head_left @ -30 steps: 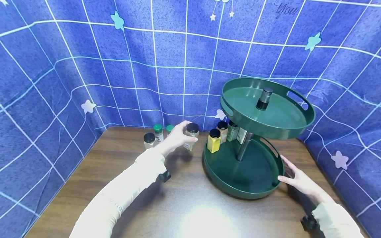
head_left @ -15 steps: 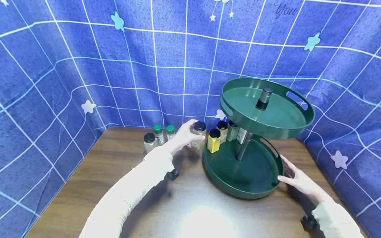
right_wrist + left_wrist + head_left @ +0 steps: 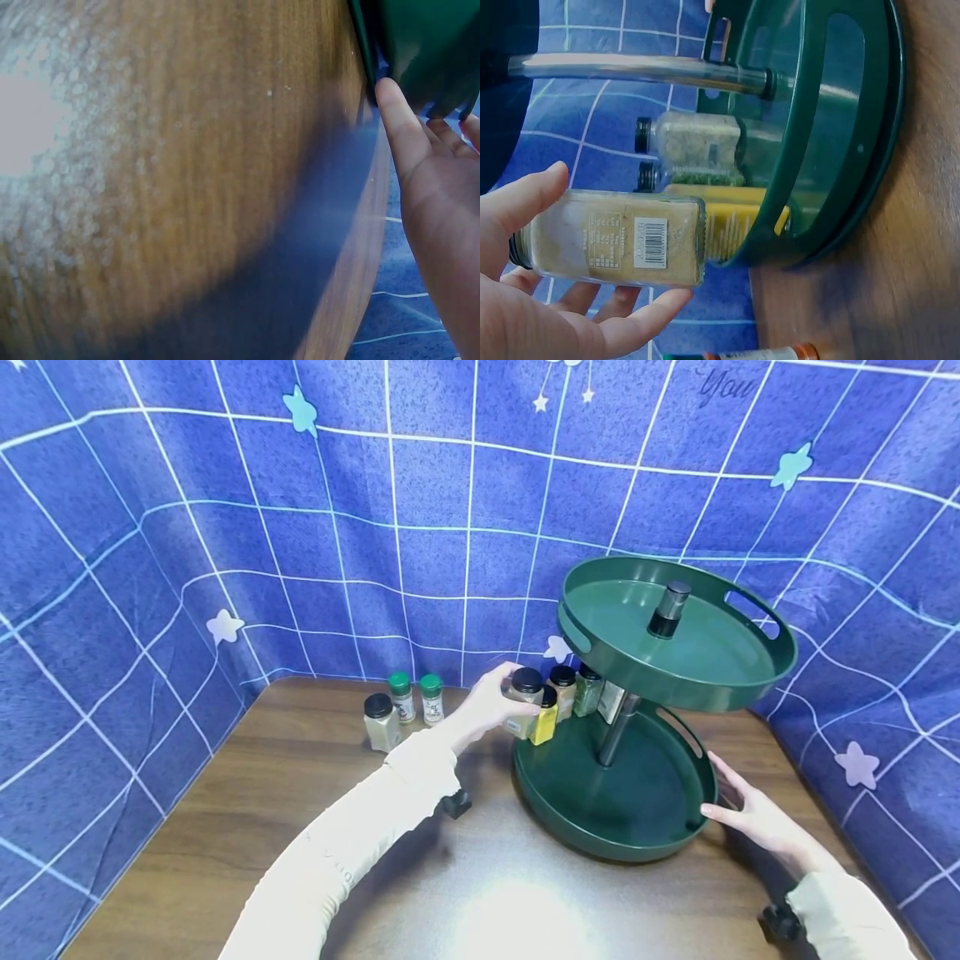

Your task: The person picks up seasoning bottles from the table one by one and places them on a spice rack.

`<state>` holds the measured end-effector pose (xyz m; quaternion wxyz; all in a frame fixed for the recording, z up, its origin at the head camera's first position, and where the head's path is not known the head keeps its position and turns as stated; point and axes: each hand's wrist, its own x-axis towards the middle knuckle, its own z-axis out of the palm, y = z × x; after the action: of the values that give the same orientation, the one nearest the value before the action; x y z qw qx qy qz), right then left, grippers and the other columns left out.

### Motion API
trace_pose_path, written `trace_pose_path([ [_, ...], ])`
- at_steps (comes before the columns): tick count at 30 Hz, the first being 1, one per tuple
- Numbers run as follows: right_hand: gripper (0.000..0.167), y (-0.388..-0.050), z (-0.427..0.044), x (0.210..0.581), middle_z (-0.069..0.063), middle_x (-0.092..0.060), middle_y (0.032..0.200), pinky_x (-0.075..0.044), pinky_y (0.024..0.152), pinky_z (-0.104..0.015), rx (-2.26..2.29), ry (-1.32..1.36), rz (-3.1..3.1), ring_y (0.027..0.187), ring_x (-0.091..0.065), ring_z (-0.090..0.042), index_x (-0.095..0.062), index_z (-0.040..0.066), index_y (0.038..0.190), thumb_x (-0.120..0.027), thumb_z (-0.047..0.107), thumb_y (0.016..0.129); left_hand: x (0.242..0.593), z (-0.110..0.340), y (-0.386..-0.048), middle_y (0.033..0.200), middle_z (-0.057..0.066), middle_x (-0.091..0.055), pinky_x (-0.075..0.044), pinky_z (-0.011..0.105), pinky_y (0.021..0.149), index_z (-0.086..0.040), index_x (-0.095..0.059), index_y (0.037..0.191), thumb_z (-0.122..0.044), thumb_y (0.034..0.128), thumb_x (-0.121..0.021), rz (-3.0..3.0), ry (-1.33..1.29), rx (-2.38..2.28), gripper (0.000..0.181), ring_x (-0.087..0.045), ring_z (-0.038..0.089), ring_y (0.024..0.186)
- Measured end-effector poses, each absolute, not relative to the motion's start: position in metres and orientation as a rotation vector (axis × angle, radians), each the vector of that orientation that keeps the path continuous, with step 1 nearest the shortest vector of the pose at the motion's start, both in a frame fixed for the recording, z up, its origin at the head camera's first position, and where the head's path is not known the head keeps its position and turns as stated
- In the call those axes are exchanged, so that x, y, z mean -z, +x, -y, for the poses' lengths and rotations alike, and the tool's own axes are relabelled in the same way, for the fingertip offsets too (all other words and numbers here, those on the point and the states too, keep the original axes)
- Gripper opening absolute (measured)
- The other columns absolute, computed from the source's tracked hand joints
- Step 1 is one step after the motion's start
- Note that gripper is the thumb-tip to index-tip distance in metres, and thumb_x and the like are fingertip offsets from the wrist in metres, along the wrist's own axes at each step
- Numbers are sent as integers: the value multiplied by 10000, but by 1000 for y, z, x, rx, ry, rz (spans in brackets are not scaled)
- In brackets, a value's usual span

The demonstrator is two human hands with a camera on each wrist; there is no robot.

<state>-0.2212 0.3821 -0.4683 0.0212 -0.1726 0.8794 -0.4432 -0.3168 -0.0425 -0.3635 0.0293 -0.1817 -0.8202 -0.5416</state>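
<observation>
Bright head view, white glare on table point(image 3: 506, 847), soft shadows

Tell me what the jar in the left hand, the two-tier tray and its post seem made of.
Jar: clear, glossy glass or plastic; pale contents show through. Tray: smooth green, softly shining, perhaps painted metal or plastic. Post: likely polished metal, given bright mirror-like streaks along it.

Wood-grained brown bench point(image 3: 232, 810), enclosed at back and both sides by blue fabric point(image 3: 435, 564) bearing white and pale-blue grid lines point(image 3: 469, 530) and star motifs point(image 3: 225, 626); bright glare point(image 3: 521, 920) whitens the near surface.
</observation>
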Motion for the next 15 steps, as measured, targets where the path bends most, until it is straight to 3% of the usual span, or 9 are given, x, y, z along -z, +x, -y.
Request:
trace_pose_path([
  [9, 803, -220, -379, 468, -377, -234, 1443, -324, 870, -12, 1394, -570, -2734, 1156, -343, 155, -98, 48, 1510, -619, 73, 899, 372, 29, -312, 1126, 60, -622, -454, 313, 845, -107, -575, 1169, -104, 691, -831, 2518, -537, 1772, 542, -543, 208, 1036],
  [15, 803, -219, -380, 467, -381, -224, 1443, -327, 872, -14, 1396, -563, -2734, 1178, -345, 142, -94, 53, 1511, -615, 69, 900, 376, 23, -309, 1168, 63, -608, -446, 367, 925, -108, -562, 1190, -112, 692, -830, 2522, -555, 1770, 565, -532, 233, 1113],
])
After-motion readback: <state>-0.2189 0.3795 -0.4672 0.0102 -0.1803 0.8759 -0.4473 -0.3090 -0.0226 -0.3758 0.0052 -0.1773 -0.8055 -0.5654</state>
